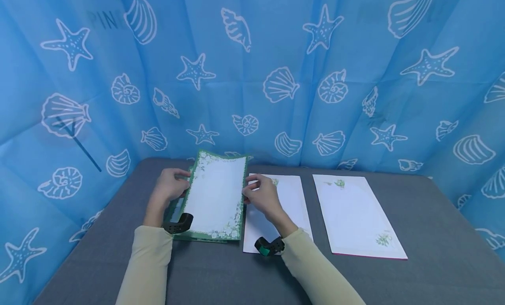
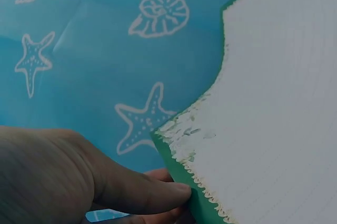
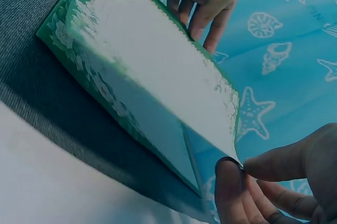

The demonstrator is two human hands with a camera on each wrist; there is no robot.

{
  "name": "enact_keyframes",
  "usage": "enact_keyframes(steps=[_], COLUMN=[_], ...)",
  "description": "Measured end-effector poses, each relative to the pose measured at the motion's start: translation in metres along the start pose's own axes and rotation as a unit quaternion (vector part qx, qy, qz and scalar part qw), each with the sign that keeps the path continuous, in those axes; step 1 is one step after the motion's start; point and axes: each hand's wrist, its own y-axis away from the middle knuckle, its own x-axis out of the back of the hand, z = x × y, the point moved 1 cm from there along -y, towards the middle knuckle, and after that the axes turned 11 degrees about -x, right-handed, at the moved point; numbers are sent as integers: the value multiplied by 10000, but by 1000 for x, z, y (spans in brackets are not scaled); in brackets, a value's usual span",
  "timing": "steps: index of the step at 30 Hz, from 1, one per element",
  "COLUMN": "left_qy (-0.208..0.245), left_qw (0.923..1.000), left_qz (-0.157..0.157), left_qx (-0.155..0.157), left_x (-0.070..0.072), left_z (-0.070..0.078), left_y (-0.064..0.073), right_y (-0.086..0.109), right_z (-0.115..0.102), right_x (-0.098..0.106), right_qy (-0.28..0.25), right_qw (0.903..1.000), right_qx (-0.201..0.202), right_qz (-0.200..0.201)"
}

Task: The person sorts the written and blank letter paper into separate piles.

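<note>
A white sheet of paper (image 1: 215, 193) with a green floral border is held raised and slightly bowed between both hands. My left hand (image 1: 171, 184) pinches its left edge, thumb on the front, as the left wrist view shows on the green border (image 2: 202, 203). With thumb and fingertips, my right hand (image 1: 263, 196) pinches the right edge; in the right wrist view this grip is at a corner of the sheet (image 3: 163, 71). Beneath lies more green-bordered paper (image 3: 102, 89), mostly covered by the raised sheet in the head view.
Right of the held sheet lies a white sheet (image 1: 289, 204), partly under my right hand and forearm. Farther right is another white pad or stack (image 1: 355, 217) with green sprigs and a pink lower edge. Behind the grey table (image 1: 213, 270) hangs a blue shell-print curtain (image 1: 252, 64).
</note>
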Motion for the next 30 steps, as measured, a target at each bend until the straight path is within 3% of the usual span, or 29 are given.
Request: enact_keyframes(steps=[7, 13, 19, 30], left_qy=[-402, -698, -1162, -1691], left_qw=[9988, 9965, 9903, 9807], left_qz=[6, 13, -78, -291], left_qx=[287, 466, 756, 938], left_x=[5, 4, 2, -5], left_z=[-9, -17, -22, -24], left_y=[-1, -3, -4, -4], right_y=[-7, -11, -12, -16], right_z=[1, 2, 1, 0], right_x=[-14, -22, -26, -30], right_qy=[223, 893, 1338, 1530], right_qw=[9985, 9922, 9860, 9827], right_qx=[-305, -573, -643, -678], right_qz=[-391, -648, -757, -796])
